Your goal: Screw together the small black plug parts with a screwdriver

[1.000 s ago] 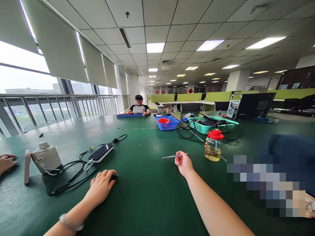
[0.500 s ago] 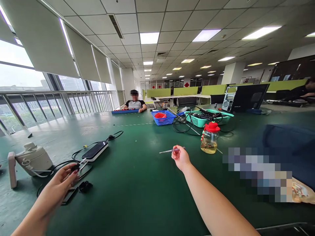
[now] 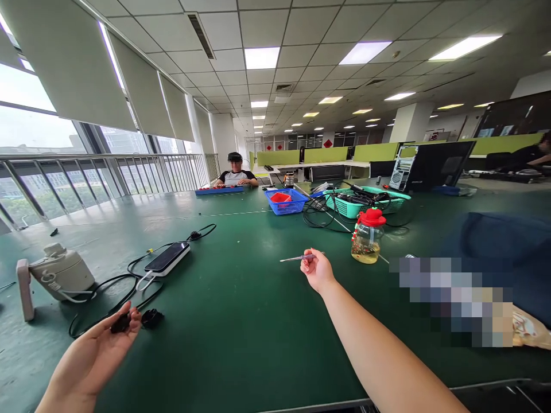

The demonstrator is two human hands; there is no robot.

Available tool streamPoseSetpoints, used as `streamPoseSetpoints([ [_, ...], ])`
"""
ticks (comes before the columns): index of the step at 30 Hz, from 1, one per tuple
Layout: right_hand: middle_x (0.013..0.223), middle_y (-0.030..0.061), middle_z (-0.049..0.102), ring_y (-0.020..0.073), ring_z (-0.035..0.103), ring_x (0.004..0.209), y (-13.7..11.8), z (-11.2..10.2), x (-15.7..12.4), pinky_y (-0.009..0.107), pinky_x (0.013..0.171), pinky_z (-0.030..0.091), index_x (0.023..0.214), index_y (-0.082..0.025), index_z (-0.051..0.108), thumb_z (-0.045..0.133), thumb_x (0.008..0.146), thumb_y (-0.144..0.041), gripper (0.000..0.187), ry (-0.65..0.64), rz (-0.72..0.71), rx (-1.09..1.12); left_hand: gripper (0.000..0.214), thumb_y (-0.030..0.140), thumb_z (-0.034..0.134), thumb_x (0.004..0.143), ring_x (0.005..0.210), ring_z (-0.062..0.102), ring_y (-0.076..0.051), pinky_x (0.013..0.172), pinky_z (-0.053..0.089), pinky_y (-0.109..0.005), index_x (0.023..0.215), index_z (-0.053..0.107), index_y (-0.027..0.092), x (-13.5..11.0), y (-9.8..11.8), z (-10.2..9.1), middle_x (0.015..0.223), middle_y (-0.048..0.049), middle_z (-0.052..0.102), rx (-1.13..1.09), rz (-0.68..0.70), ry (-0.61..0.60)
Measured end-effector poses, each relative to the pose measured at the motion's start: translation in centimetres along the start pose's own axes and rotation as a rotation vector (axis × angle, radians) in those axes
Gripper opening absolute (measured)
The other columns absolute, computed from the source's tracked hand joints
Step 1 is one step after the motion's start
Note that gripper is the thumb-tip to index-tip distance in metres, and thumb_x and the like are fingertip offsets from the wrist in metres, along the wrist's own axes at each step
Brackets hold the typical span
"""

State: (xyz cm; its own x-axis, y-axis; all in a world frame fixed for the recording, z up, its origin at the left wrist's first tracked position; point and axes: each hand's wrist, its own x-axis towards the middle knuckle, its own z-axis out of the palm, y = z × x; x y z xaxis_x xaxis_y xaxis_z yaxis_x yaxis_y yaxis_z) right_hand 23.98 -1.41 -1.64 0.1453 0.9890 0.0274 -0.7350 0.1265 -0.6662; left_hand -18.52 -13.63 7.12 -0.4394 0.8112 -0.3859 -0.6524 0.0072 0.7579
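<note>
My left hand [image 3: 97,353] is palm-up at the lower left, its fingertips pinching a small black part [image 3: 120,324]. A second small black piece [image 3: 151,318] lies on the green table [image 3: 241,321] just right of those fingertips. My right hand [image 3: 317,269] is stretched out over the middle of the table, closed on a thin screwdriver [image 3: 297,258] whose metal shaft points left. A jar with a red lid [image 3: 367,236] and yellowish liquid stands just right of that hand.
A phone on a white power bank [image 3: 167,258] with black cables [image 3: 107,298] and a white camera unit [image 3: 60,273] lie at the left. Blue [image 3: 284,203] and teal [image 3: 365,202] baskets, a computer case [image 3: 430,166] stand further back. A person [image 3: 236,173] sits at the far end. A dark bag [image 3: 499,252] lies right.
My left hand left the table by the cables, picked up a small black part and turned palm-up nearer to me. My right hand keeps the screwdriver almost still.
</note>
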Motion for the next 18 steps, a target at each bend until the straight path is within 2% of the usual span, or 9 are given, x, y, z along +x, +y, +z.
streamPoseSetpoints([
  [3, 0.046, -0.0027, 0.049, 0.0086, 0.04, 0.037, -0.1, 0.0, 0.0, 0.023, 0.039, 0.029, 0.063, -0.019, 0.054, 0.062, 0.076, -0.033, 0.021, 0.001, 0.0, -0.003, 0.028, 0.003, 0.04, 0.079, 0.066, 0.064, -0.011, 0.055, 0.059, -0.016, 0.09, 0.064, 0.012, -0.5, 0.5, 0.4, 0.082, -0.0062, 0.063, 0.094, 0.03, 0.021],
  [6, 0.046, -0.0027, 0.049, 0.0091, 0.04, 0.037, -0.1, 0.0, 0.0, 0.024, 0.039, 0.029, 0.063, -0.02, 0.054, 0.063, 0.075, -0.034, 0.021, 0.003, 0.001, -0.006, 0.026, 0.008, 0.043, 0.08, 0.074, 0.067, -0.011, 0.06, 0.059, -0.014, 0.092, 0.065, 0.015, -1.0, 0.1, 0.5, 0.092, -0.0055, 0.067, 0.232, 0.076, 0.015],
  [9, 0.046, -0.0024, 0.049, 0.009, 0.04, 0.038, -0.1, 0.0, 0.0, 0.024, 0.039, 0.028, 0.063, -0.02, 0.055, 0.063, 0.074, -0.033, 0.019, 0.007, -0.002, -0.008, 0.025, 0.018, 0.052, 0.08, 0.088, 0.068, -0.013, 0.067, 0.058, -0.012, 0.1, 0.066, 0.021, -0.4, -0.7, -0.5, 0.096, -0.0025, 0.07, 0.383, 0.135, -0.041],
  [12, 0.046, -0.0022, 0.05, 0.0092, 0.04, 0.038, -0.1, 0.0, -0.1, 0.023, 0.039, 0.028, 0.062, -0.02, 0.055, 0.063, 0.073, -0.032, 0.018, 0.011, -0.003, -0.009, 0.039, 0.031, 0.064, 0.07, 0.101, 0.065, -0.016, 0.068, 0.057, -0.013, 0.109, 0.064, 0.024, 1.2, -1.0, -2.0, 0.096, -0.0009, 0.071, 0.593, 0.243, -0.065],
  [14, 0.045, -0.002, 0.05, 0.009, 0.039, 0.038, 0.0, 0.1, -0.1, 0.023, 0.039, 0.028, 0.062, -0.019, 0.056, 0.062, 0.073, -0.031, 0.018, 0.008, 0.001, -0.01, 0.048, 0.036, 0.069, 0.062, 0.11, 0.061, -0.019, 0.069, 0.057, -0.015, 0.109, 0.065, 0.023, 2.2, -0.9, -2.9, 0.106, -0.0016, 0.071, 0.724, 0.309, -0.054],
  [16, 0.045, -0.002, 0.05, 0.0085, 0.039, 0.038, 0.0, 0.1, -0.1, 0.022, 0.039, 0.028, 0.062, -0.019, 0.056, 0.062, 0.074, -0.031, 0.018, 0.003, 0.004, -0.01, 0.053, 0.037, 0.07, 0.058, 0.116, 0.057, -0.021, 0.071, 0.057, -0.016, 0.109, 0.065, 0.022, 2.6, -0.6, -3.3, 0.111, -0.0023, 0.069, 0.77, 0.334, -0.057],
  [18, 0.045, -0.0019, 0.05, 0.0083, 0.039, 0.037, 0.0, 0.0, -0.1, 0.023, 0.039, 0.027, 0.062, -0.019, 0.055, 0.062, 0.074, -0.031, 0.018, -0.001, 0.005, -0.01, 0.052, 0.033, 0.069, 0.059, 0.117, 0.057, -0.019, 0.07, 0.056, -0.013, 0.109, 0.065, 0.022, 2.3, -0.5, -3.2, 0.107, -0.0017, 0.071, 0.724, 0.305, -0.053],
])
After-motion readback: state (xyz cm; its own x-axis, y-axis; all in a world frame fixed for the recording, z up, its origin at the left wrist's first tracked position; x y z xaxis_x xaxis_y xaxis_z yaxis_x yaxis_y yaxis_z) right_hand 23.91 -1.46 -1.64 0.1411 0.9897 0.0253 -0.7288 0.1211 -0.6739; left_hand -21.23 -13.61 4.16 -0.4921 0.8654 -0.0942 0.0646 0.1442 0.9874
